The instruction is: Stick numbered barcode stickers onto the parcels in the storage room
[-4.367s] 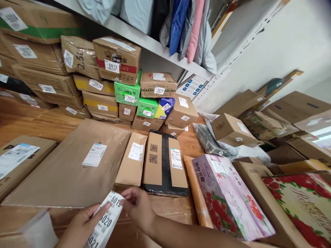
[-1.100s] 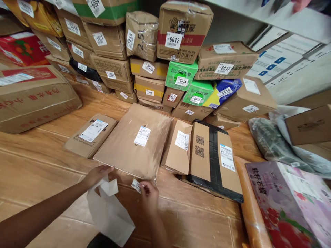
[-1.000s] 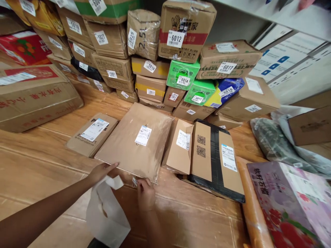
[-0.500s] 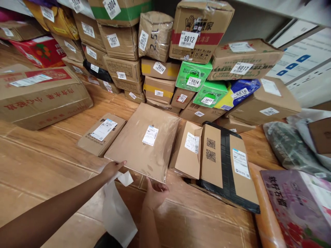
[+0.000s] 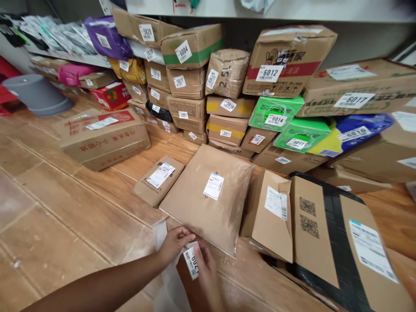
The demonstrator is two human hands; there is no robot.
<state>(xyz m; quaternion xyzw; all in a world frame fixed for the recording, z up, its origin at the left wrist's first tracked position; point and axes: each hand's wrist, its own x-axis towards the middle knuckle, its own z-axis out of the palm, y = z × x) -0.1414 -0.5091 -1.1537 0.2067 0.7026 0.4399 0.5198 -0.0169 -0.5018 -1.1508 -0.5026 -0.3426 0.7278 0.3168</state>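
In front of me my right hand [image 5: 207, 265] pinches a white number label [image 5: 191, 261] marked with a barcode and a number starting 602. My left hand [image 5: 178, 243] is closed beside it, fingertips at the label's top edge. A strip of white backing paper [image 5: 169, 284] trails from my left hand, passing behind its wrist and hanging down. Just beyond both hands lies a flat, plastic-wrapped brown parcel [image 5: 191, 190] with a shipping label [image 5: 213, 185] on its top.
A small carton [image 5: 152, 190] lies left of the flat parcel. To its right are an opened-looking carton [image 5: 266, 216] and a black-taped box [image 5: 315, 260]. Numbered parcels [image 5: 186, 82] are stacked behind, under a shelf [image 5: 227, 8]. A fruit box [image 5: 104, 145] and grey bucket [image 5: 39, 93] stand left.
Both hands have left the flat parcel's near edge and come together, with the number label now showing between them. The view has swung left, bringing the bucket into sight.
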